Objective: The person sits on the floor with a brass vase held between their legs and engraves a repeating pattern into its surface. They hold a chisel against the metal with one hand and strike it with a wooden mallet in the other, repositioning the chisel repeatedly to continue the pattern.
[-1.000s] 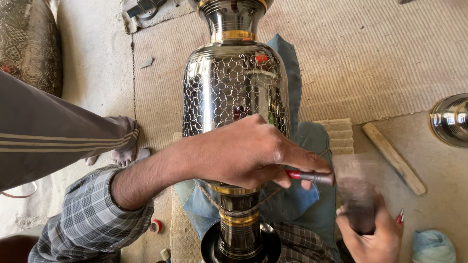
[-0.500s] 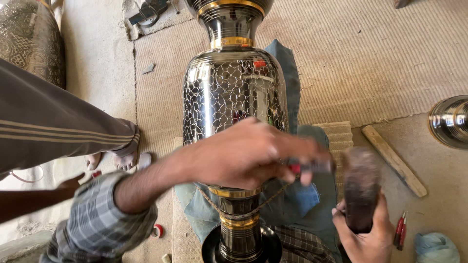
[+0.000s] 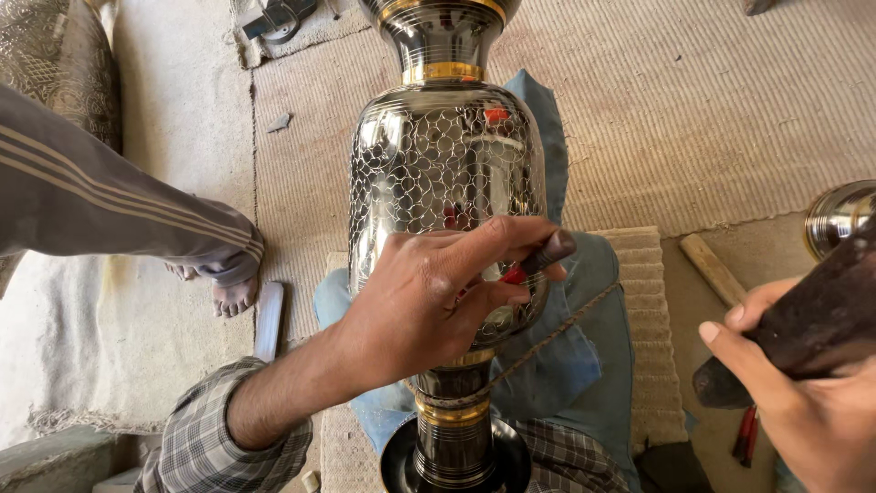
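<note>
A: Where is the vase (image 3: 447, 173)?

B: It lies along the person's lap, neck pointing away, foot near the body, on a blue cloth (image 3: 566, 356). A thin cord (image 3: 547, 342) loops round the narrow stem and runs off to the right, seemingly to keep the vase from rolling.

A: And the left hand (image 3: 429, 301)?

B: It rests on the patterned belly, fingers closed round a chisel (image 3: 538, 260) with a red band. The tip meets the metal beneath the fingers, and the palm bears on the vase, likely to steady the tool.

A: The right hand (image 3: 803, 402)?

B: It is low at the right edge, fingers wrapped tight round a dark mallet (image 3: 812, 319), held well apart from the chisel, as if raised to strike.

A: Anything else around?

B: Another person's striped trouser leg (image 3: 100, 201) and bare foot (image 3: 233, 292) are at left on the floor. A wooden stick (image 3: 716, 269) lies on the mat at right, with a second shiny vessel (image 3: 835, 219) at the edge.
</note>
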The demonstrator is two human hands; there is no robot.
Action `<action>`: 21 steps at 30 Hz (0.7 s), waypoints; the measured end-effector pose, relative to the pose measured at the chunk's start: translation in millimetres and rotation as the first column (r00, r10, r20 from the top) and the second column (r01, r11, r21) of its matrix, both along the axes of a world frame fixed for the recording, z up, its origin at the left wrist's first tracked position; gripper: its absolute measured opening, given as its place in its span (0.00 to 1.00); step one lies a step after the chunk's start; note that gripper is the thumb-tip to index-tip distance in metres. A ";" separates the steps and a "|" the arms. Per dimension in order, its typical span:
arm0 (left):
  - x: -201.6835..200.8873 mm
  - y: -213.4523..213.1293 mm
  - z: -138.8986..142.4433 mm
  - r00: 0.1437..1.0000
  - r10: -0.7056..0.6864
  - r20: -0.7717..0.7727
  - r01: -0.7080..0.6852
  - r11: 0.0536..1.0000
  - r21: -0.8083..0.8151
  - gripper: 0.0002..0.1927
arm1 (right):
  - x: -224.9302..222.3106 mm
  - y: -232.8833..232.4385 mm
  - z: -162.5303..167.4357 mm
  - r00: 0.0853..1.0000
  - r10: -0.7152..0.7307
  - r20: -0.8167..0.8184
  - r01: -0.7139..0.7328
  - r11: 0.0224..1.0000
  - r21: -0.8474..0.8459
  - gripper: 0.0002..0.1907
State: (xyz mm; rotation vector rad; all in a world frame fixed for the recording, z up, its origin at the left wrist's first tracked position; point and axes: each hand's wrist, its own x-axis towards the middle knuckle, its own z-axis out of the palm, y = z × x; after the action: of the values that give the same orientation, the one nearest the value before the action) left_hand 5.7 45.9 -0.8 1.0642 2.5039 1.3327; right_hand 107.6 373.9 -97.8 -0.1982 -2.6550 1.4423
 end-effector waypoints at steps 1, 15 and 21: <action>0.5 0.5 1.1 1.000 0.009 -0.013 -0.009 1.000 -0.007 0.25 | -6.0 1.0 10.7 0.995 -0.035 0.097 0.030 0.998 0.054 0.11; 39.5 5.4 -4.5 0.936 0.348 -0.048 -0.341 0.934 0.108 0.20 | -75.3 7.0 57.8 0.889 0.453 0.057 -0.444 0.829 0.339 0.46; 50.4 10.0 -19.1 0.899 0.435 -0.056 -0.420 0.890 0.177 0.19 | -84.0 -15.7 94.7 0.834 0.541 0.110 -0.510 0.678 0.529 0.43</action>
State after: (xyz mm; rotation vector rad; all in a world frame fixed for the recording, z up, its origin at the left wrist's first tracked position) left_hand 56.1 55.9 -19.8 0.6218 2.8594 1.6522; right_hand 23.6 358.2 -3.1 0.7111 -3.0732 0.6718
